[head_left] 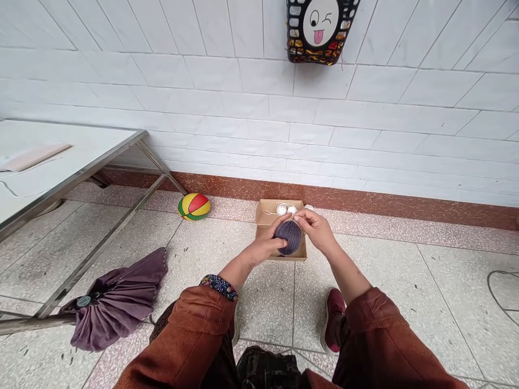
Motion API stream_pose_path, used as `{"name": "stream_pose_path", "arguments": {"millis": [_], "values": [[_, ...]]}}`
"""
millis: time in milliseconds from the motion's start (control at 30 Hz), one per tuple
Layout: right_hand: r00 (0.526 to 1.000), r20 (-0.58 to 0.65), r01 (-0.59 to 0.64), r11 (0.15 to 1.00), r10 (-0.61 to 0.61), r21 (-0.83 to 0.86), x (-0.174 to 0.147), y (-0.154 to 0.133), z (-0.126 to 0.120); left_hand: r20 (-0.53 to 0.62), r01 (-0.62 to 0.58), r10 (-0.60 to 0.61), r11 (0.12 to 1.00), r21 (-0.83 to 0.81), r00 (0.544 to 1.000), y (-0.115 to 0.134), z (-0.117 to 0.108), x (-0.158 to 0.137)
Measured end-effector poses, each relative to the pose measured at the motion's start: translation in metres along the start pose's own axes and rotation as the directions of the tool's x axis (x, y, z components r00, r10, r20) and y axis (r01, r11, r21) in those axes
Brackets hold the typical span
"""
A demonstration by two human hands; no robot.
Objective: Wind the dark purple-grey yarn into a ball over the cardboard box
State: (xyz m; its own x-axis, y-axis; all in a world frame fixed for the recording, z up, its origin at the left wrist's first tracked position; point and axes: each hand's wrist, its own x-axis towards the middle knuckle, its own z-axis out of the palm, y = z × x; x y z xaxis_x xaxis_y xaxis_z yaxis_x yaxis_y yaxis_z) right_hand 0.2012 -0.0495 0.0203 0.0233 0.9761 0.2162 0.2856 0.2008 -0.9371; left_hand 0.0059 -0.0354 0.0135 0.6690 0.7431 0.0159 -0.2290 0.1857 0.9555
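Note:
My left hand (268, 241) is wrapped around a dark purple ball of yarn (288, 238), its thumb across the front. My right hand (315, 228) pinches at the top right of the ball, where a thin strand of yarn seems to lie between thumb and forefinger. Below and behind the ball sits an open cardboard box (263, 206) on the floor, partly hidden by my hands. Small white yarn balls (291, 209) with a loose pale strand show at the box's back.
A colourful ball (194, 206) lies by the wall, left of the box. A folded purple umbrella (121, 302) rests on the floor near a metal-framed table (81, 148). High on the tiled wall hangs a black basket (295, 32). A dark cable (499, 294) lies at right.

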Motion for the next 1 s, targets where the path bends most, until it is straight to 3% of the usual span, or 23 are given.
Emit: {"name": "stream_pose_path", "arguments": {"millis": [133,333,433,567,700,833,1000], "values": [[0.997,-0.02,-0.07,0.995,0.069,-0.066,0.001,0.009,0.001,0.053,0.089,-0.077,0.954,-0.287,0.996,0.004,0.001,-0.003],[0.996,0.038,-0.07,0.98,0.078,-0.185,-0.001,0.009,0.007,-0.102,-0.015,-0.032,0.904,-0.427,0.994,0.015,-0.001,0.001],[0.992,0.121,0.006,0.973,0.022,-0.229,-0.004,0.008,0.014,-0.217,-0.072,-0.018,0.913,-0.402,0.976,0.015,-0.006,0.006],[0.959,0.28,0.104,0.972,-0.043,-0.208,-0.01,0.001,0.018,-0.391,-0.076,-0.055,0.946,-0.314,0.919,0.008,-0.017,0.014],[0.916,0.395,0.121,0.987,-0.072,-0.102,-0.014,-0.017,0.011,-0.486,-0.03,0.001,0.998,-0.051,0.874,-0.002,-0.024,0.019],[0.954,0.273,0.139,0.99,-0.127,-0.025,-0.01,-0.027,0.001,-0.368,0.035,0.046,0.977,0.21,0.929,-0.009,-0.022,0.016],[0.995,0.031,0.097,0.993,-0.095,-0.062,0.0,-0.01,-0.004,-0.045,0.087,-0.08,0.978,0.189,0.996,-0.003,-0.012,0.005]]}}
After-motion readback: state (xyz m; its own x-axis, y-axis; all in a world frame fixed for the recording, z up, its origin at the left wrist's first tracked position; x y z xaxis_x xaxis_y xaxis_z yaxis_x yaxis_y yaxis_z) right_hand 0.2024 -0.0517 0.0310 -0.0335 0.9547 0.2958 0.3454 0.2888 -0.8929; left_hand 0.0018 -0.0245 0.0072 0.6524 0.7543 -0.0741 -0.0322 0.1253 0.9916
